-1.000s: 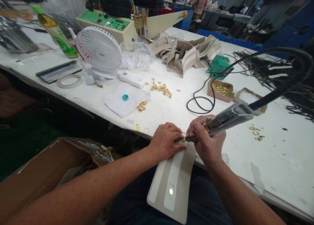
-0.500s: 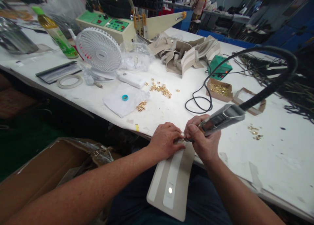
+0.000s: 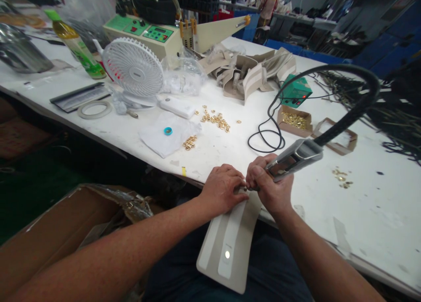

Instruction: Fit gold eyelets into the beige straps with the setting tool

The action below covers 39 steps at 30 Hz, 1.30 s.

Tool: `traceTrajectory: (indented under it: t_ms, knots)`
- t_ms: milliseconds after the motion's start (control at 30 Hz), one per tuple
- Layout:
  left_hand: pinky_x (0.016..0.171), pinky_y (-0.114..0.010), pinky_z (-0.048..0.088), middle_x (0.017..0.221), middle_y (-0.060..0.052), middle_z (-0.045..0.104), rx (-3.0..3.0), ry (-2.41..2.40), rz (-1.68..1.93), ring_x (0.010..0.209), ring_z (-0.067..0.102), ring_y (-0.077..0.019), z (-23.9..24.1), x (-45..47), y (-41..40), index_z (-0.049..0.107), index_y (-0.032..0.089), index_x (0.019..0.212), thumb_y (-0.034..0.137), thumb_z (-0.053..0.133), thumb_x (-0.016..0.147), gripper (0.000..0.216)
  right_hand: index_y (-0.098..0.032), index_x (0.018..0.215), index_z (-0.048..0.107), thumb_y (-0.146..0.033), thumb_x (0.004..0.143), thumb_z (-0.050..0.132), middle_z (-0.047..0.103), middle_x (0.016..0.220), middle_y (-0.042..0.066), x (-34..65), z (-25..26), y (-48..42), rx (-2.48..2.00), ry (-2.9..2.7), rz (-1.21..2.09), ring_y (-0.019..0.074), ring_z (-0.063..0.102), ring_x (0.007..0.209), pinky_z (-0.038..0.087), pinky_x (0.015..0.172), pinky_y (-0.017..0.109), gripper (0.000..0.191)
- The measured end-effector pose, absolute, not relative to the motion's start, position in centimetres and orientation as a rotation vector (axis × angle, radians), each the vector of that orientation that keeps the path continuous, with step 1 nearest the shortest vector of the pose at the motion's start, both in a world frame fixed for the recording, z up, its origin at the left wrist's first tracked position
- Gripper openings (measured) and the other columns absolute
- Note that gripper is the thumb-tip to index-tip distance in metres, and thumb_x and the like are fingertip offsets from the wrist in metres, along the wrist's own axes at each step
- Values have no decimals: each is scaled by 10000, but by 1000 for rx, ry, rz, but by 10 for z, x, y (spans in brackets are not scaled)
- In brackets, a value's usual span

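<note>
My right hand [image 3: 271, 183] is wrapped round a grey corded electric screwdriver [image 3: 294, 158], its handle tilted up to the right and its nose pointing left and down. A beige panel with white strips [image 3: 241, 238] slopes from the table edge over my lap, with a shiny metal piece [image 3: 227, 254] on its lower part. My left hand [image 3: 225, 188] grips the panel's upper end. Between my left fingertips and the screwdriver's nose sits a small dark-and-brass fitting [image 3: 245, 188]. The screwdriver's tip is mostly hidden by my fingers.
Gold-coloured fittings [image 3: 215, 120] lie loose on the white table. A carton of brass parts [image 3: 294, 121] stands beside a green power box [image 3: 296, 91]. Farther back are beige panels [image 3: 250, 73] and a white fan [image 3: 133, 67]. A cardboard box [image 3: 66, 218] sits lower left.
The screwdriver's rear end and its thick cable have swung slightly left and down. The lower end of the panel has shifted a little. My left hand stays in place.
</note>
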<state>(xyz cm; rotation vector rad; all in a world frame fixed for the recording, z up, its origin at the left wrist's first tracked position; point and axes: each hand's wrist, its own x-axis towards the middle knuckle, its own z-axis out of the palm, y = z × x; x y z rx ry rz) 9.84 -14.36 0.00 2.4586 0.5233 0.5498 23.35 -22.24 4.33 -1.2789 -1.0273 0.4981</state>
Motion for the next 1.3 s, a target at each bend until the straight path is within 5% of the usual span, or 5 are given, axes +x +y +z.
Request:
traceTrajectory:
  t_ms: [400,567,867,1133,1300]
  knots:
    - [966,-426,486,1117,-18,789,2483,582,561,1135,646,-271,-1,99,-146,786,254,992,355,892,764,271,-182,668,599,-568,798,787,576,586,-17,229,65,-226,-1349,-1008,584,136,531,525,442,487,262,449]
    - [1002,-419,465,1148,-10,769,2515,621,591,1163,620,-249,5,94,-152,800,275,1001,365,913,759,282,-185,911,675,-674,857,698,629,656,-4,259,87,-230,-1627,-956,256,173,561,577,445,539,286,492]
    - [849,-413,438,881,-33,712,2636,779,638,947,610,-256,21,86,-172,687,208,787,325,855,827,209,-225,1267,700,-316,963,620,703,1115,115,335,35,-267,-2373,-1460,-77,277,651,1006,457,833,356,327]
    - [899,-459,479,998,-65,765,2640,812,603,1016,654,-294,31,72,-189,747,228,996,316,698,935,118,-223,1164,757,-431,929,675,755,1077,127,260,12,-319,-2058,-1420,-1,322,676,1019,505,942,469,324]
    - [1052,-491,497,1196,-109,758,2151,804,696,1175,663,-318,35,51,-212,722,215,1238,439,595,983,363,-277,1470,615,-407,964,639,724,1342,107,180,8,-327,-1535,-1089,394,314,689,1214,543,1065,512,522]
